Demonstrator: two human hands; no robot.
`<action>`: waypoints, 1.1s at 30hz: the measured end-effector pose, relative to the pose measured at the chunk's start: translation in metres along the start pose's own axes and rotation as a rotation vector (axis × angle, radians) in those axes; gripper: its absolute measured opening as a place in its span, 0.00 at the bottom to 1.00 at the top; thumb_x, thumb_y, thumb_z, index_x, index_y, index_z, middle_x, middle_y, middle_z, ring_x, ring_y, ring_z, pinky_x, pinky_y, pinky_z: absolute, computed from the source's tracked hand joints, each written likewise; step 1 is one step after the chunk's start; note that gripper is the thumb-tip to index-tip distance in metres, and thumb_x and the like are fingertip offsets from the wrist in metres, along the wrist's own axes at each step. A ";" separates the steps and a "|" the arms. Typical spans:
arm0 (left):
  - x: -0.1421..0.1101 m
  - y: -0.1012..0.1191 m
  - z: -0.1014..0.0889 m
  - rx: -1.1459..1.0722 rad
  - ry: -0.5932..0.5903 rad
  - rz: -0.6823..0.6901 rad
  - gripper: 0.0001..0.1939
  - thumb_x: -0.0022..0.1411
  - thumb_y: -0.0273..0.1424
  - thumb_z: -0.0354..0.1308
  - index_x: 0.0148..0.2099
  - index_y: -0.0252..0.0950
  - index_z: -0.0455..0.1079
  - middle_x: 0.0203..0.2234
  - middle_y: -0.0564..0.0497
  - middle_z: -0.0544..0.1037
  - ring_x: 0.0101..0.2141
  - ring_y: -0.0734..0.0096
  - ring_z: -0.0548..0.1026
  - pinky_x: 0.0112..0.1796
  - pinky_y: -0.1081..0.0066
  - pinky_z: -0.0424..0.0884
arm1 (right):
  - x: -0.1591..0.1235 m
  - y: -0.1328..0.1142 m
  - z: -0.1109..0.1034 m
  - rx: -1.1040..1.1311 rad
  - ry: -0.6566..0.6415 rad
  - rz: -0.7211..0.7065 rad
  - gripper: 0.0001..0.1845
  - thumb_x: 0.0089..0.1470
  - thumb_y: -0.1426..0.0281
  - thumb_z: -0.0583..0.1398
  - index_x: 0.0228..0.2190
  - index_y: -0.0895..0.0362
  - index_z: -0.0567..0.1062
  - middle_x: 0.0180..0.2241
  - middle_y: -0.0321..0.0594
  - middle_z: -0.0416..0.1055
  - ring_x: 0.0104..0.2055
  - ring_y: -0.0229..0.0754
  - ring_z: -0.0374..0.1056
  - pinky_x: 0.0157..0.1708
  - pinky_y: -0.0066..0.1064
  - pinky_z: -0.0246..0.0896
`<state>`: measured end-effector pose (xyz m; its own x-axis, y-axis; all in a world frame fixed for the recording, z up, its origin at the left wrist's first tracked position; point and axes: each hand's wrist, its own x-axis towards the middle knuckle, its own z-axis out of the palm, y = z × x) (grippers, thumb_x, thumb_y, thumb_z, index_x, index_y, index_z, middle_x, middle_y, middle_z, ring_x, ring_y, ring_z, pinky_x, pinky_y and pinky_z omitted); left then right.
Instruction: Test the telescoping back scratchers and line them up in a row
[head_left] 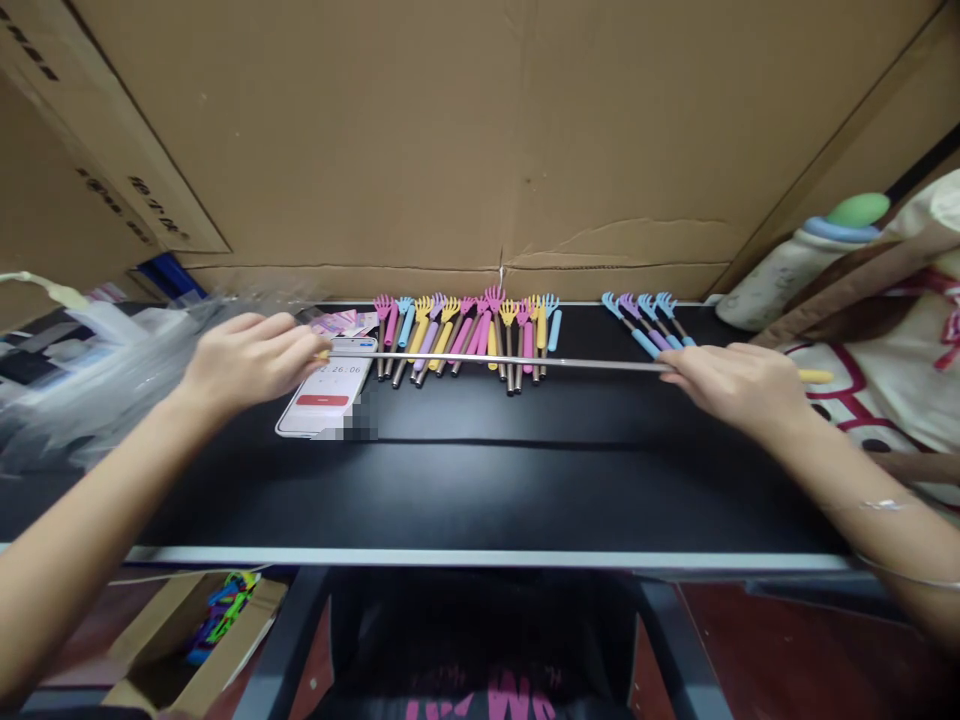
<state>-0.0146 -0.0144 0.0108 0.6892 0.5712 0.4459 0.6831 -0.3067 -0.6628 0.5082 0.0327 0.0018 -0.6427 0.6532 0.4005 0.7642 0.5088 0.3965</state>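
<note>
Fingers of the left hand (255,358) and right hand (739,392) close around a telescopic back scratcher (487,359) near both ends, apparently for holding it straight; its left end is unclear.

The left fingers (309,352) hide one end of the metal rod (480,358), while patterned fabric (896,400) beyond the right fingers (684,375) is cut off.

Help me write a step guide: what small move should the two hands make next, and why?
Probably draw the left hand toward the right hand, to see whether the metal rod slides shorter. Both hands grip it, stretched long between them with a yellow handle at the right, while the back scratchers on the table look much shorter.
</note>
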 end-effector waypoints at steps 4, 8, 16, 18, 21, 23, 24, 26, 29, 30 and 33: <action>-0.031 -0.025 0.013 -0.102 0.001 -0.079 0.15 0.71 0.36 0.46 0.30 0.40 0.61 0.21 0.56 0.69 0.28 0.69 0.61 0.27 0.68 0.55 | -0.011 0.024 0.010 -0.029 -0.028 0.047 0.25 0.66 0.55 0.48 0.31 0.56 0.77 0.29 0.45 0.76 0.26 0.38 0.62 0.30 0.32 0.49; -0.047 -0.034 0.021 -0.191 -0.010 -0.126 0.15 0.71 0.35 0.46 0.30 0.40 0.61 0.21 0.56 0.68 0.28 0.70 0.60 0.27 0.69 0.52 | -0.013 0.034 0.016 -0.023 -0.079 0.067 0.20 0.66 0.60 0.49 0.31 0.56 0.76 0.29 0.45 0.76 0.27 0.39 0.62 0.31 0.32 0.48; -0.054 -0.042 0.030 -0.093 -0.008 -0.078 0.13 0.72 0.34 0.47 0.33 0.40 0.61 0.23 0.56 0.70 0.30 0.70 0.62 0.28 0.70 0.55 | -0.016 0.039 0.019 -0.031 -0.123 0.126 0.19 0.64 0.61 0.51 0.26 0.55 0.71 0.26 0.46 0.72 0.27 0.39 0.61 0.28 0.32 0.46; -0.055 -0.043 0.029 -0.116 -0.032 -0.109 0.13 0.72 0.35 0.46 0.32 0.40 0.62 0.24 0.56 0.71 0.30 0.70 0.62 0.29 0.70 0.55 | -0.018 0.038 0.017 -0.066 -0.130 0.138 0.20 0.64 0.58 0.50 0.26 0.55 0.70 0.26 0.46 0.72 0.26 0.40 0.61 0.27 0.32 0.45; -0.058 -0.045 0.028 -0.166 -0.069 -0.164 0.13 0.71 0.36 0.46 0.34 0.41 0.64 0.24 0.55 0.72 0.31 0.69 0.63 0.29 0.70 0.55 | -0.022 0.038 0.014 -0.076 -0.159 0.151 0.22 0.64 0.54 0.50 0.26 0.54 0.71 0.26 0.46 0.73 0.26 0.40 0.61 0.25 0.32 0.42; -0.064 -0.048 0.028 -0.196 -0.079 -0.201 0.12 0.71 0.36 0.46 0.36 0.42 0.66 0.25 0.55 0.73 0.32 0.69 0.64 0.29 0.71 0.54 | -0.025 0.041 0.013 -0.061 -0.188 0.172 0.21 0.63 0.54 0.51 0.29 0.54 0.73 0.28 0.47 0.74 0.27 0.40 0.63 0.25 0.32 0.43; -0.067 -0.050 0.029 -0.206 -0.077 -0.218 0.11 0.71 0.36 0.46 0.37 0.43 0.67 0.26 0.55 0.73 0.33 0.69 0.64 0.29 0.71 0.54 | -0.028 0.043 0.013 -0.044 -0.205 0.182 0.20 0.63 0.54 0.52 0.30 0.54 0.74 0.29 0.47 0.75 0.27 0.40 0.64 0.25 0.31 0.43; -0.075 -0.054 0.030 -0.227 -0.081 -0.244 0.11 0.71 0.35 0.45 0.38 0.44 0.67 0.27 0.55 0.73 0.34 0.67 0.64 0.30 0.71 0.53 | -0.033 0.048 0.014 -0.008 -0.230 0.204 0.19 0.61 0.54 0.54 0.33 0.54 0.75 0.32 0.48 0.76 0.28 0.40 0.65 0.24 0.31 0.44; -0.082 -0.059 0.031 -0.260 -0.099 -0.274 0.12 0.70 0.35 0.45 0.37 0.45 0.69 0.26 0.55 0.73 0.33 0.68 0.64 0.29 0.71 0.52 | -0.038 0.052 0.016 -0.018 -0.235 0.228 0.19 0.61 0.53 0.56 0.34 0.55 0.76 0.33 0.49 0.77 0.30 0.39 0.66 0.24 0.31 0.42; -0.082 -0.059 0.031 -0.257 -0.099 -0.275 0.13 0.70 0.36 0.45 0.36 0.45 0.69 0.25 0.55 0.73 0.32 0.68 0.64 0.29 0.71 0.51 | -0.037 0.051 0.016 -0.036 -0.220 0.228 0.20 0.61 0.53 0.55 0.34 0.55 0.76 0.33 0.49 0.77 0.30 0.39 0.66 0.24 0.31 0.42; -0.068 -0.053 0.030 -0.163 -0.044 -0.199 0.13 0.71 0.36 0.47 0.35 0.42 0.69 0.24 0.56 0.72 0.30 0.71 0.62 0.28 0.73 0.51 | -0.027 0.036 0.015 -0.043 -0.170 0.161 0.23 0.64 0.53 0.50 0.32 0.56 0.75 0.32 0.49 0.76 0.30 0.39 0.65 0.25 0.31 0.43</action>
<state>-0.1045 -0.0141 -0.0026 0.5284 0.6643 0.5287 0.8366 -0.3013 -0.4575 0.5537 0.0419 -0.0068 -0.4918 0.8106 0.3178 0.8503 0.3686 0.3756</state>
